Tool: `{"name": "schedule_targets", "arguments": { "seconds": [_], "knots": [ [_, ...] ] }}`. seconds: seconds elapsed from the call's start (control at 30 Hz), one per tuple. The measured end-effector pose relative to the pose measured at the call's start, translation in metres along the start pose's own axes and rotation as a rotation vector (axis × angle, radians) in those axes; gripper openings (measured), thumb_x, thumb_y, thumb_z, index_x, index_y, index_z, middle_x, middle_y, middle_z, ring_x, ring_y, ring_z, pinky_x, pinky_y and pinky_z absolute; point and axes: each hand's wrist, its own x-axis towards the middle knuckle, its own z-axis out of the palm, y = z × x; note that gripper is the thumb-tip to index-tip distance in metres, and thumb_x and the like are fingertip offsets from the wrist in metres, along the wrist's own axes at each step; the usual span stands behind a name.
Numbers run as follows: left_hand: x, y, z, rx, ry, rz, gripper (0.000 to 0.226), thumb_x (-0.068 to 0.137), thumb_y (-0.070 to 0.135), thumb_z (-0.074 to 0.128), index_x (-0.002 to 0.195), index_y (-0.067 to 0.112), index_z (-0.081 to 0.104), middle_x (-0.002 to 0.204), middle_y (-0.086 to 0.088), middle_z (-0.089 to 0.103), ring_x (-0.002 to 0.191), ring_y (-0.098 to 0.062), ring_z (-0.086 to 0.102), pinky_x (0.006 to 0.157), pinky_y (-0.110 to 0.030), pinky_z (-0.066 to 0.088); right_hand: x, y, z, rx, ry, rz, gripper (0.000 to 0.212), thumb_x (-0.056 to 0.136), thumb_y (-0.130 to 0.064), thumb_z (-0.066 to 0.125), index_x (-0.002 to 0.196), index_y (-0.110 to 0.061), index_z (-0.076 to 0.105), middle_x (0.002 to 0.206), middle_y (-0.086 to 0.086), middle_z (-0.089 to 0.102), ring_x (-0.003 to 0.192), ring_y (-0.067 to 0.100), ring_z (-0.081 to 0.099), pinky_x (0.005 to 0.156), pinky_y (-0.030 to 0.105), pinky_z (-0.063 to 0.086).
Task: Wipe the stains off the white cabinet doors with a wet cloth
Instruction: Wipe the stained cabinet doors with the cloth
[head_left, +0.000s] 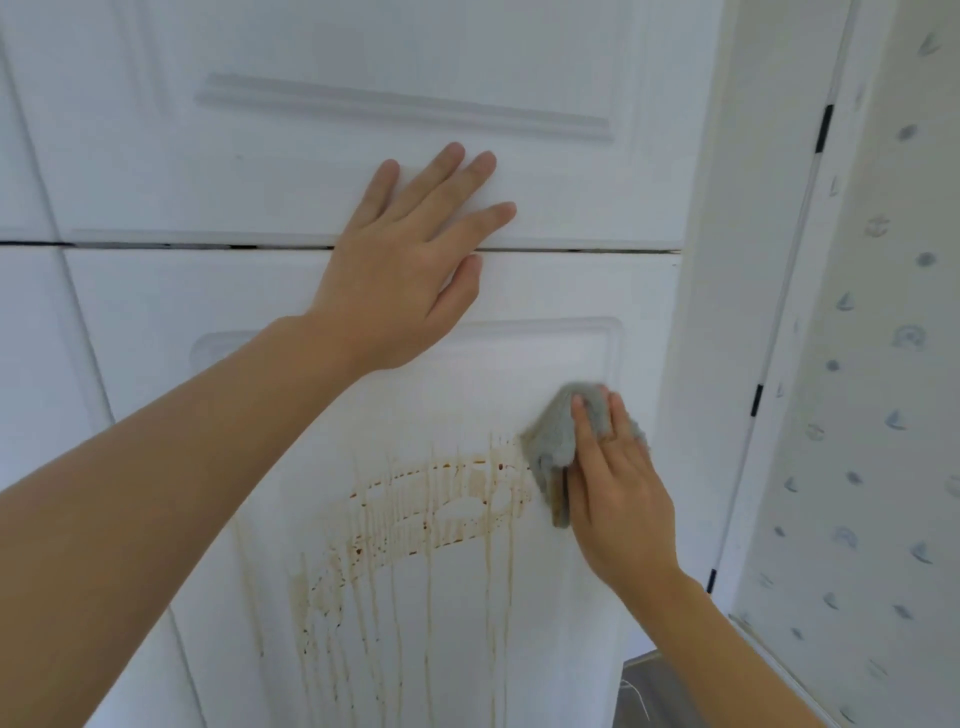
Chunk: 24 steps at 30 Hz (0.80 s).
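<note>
A white panelled lower cabinet door (561, 358) fills the view, with a brown arc-shaped stain (415, 514) and long drips running down its middle. My right hand (618, 499) presses a crumpled grey cloth (561, 441) flat against the door, at the right end of the stain; my fingers lie straight over the cloth. My left hand (410, 265) rests flat with spread fingers across the gap between the lower door and the upper door (311, 171).
A white frame post (727, 312) runs down the right of the doors. Beyond it stands a patterned white door (857, 415) with black hinges. More white door panels (31, 338) lie at the left. A grey floor patch (654, 691) shows at the bottom right.
</note>
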Motion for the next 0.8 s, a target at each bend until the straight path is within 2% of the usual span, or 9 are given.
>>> {"name": "schedule_targets", "arguments": {
  "seconds": [0.1, 0.17, 0.23, 0.3, 0.37, 0.47, 0.6, 0.8],
  "knots": [
    [-0.005, -0.010, -0.016, 0.000, -0.036, 0.062, 0.042, 0.095, 0.021, 0.033, 0.131, 0.013, 0.052, 0.147, -0.011, 0.038, 0.139, -0.027, 0.030, 0.109, -0.051, 0.020, 0.038, -0.020, 0.000, 0.043, 0.058, 0.092, 0.054, 0.101, -0.037, 0.022, 0.149, -0.014, 0.011, 0.155, 0.018, 0.020, 0.144, 0.030, 0.013, 0.101, 0.058, 0.040],
    [-0.011, -0.020, -0.028, 0.029, -0.028, 0.083, 0.041, 0.094, 0.019, 0.034, 0.130, 0.012, 0.053, 0.146, -0.011, 0.039, 0.138, -0.027, 0.030, 0.109, -0.053, 0.019, 0.049, -0.036, 0.005, 0.072, 0.099, 0.161, 0.055, 0.101, -0.040, 0.023, 0.148, -0.012, 0.011, 0.155, 0.022, 0.014, 0.144, 0.035, 0.010, 0.106, 0.060, 0.032],
    [-0.022, -0.035, -0.038, 0.057, -0.015, 0.052, 0.041, 0.094, 0.017, 0.035, 0.130, 0.012, 0.053, 0.147, -0.011, 0.038, 0.139, -0.028, 0.029, 0.109, -0.054, 0.019, 0.049, -0.053, 0.013, 0.110, 0.113, 0.170, 0.055, 0.102, -0.039, 0.025, 0.149, -0.014, 0.014, 0.156, 0.021, 0.010, 0.145, 0.034, 0.005, 0.103, 0.063, 0.034],
    [-0.033, -0.048, -0.044, 0.074, 0.006, -0.002, 0.040, 0.093, 0.015, 0.036, 0.130, 0.011, 0.052, 0.146, -0.013, 0.038, 0.138, -0.029, 0.029, 0.108, -0.054, 0.019, 0.046, -0.069, 0.020, 0.108, 0.124, 0.103, 0.053, 0.102, -0.039, 0.024, 0.148, -0.014, 0.017, 0.155, 0.022, 0.012, 0.144, 0.034, 0.006, 0.105, 0.064, 0.027],
    [-0.041, -0.056, -0.046, 0.065, 0.022, -0.032, 0.040, 0.093, 0.014, 0.037, 0.130, 0.010, 0.052, 0.146, -0.014, 0.038, 0.138, -0.030, 0.029, 0.108, -0.052, 0.019, 0.047, -0.090, 0.025, 0.090, 0.131, 0.026, 0.051, 0.102, -0.038, 0.026, 0.147, -0.015, 0.023, 0.154, 0.024, 0.017, 0.143, 0.036, 0.010, 0.105, 0.059, 0.017],
    [-0.046, -0.056, -0.043, 0.091, 0.030, -0.029, 0.040, 0.094, 0.015, 0.036, 0.130, 0.011, 0.053, 0.146, -0.013, 0.039, 0.138, -0.029, 0.031, 0.108, -0.052, 0.018, 0.046, -0.133, 0.033, 0.100, 0.135, -0.077, 0.050, 0.099, -0.035, 0.037, 0.145, -0.017, 0.031, 0.152, 0.023, 0.021, 0.143, 0.036, 0.013, 0.106, 0.055, 0.016],
    [-0.044, -0.052, -0.038, 0.120, 0.052, -0.030, 0.038, 0.095, 0.018, 0.037, 0.129, 0.013, 0.053, 0.145, -0.012, 0.039, 0.137, -0.027, 0.033, 0.109, -0.055, 0.015, 0.049, -0.182, 0.044, 0.074, 0.095, -0.238, 0.050, 0.098, -0.039, 0.038, 0.145, -0.022, 0.033, 0.154, 0.012, 0.019, 0.144, 0.029, 0.017, 0.114, 0.047, 0.012],
    [-0.046, -0.057, -0.040, 0.142, 0.025, 0.006, 0.040, 0.095, 0.018, 0.035, 0.131, 0.013, 0.052, 0.147, -0.010, 0.038, 0.137, -0.026, 0.033, 0.108, -0.054, 0.018, 0.057, -0.136, 0.034, -0.046, 0.014, -0.428, 0.048, 0.099, -0.050, 0.027, 0.145, -0.037, 0.027, 0.156, -0.001, 0.014, 0.145, 0.017, 0.015, 0.116, 0.043, 0.012]
  ]
}}
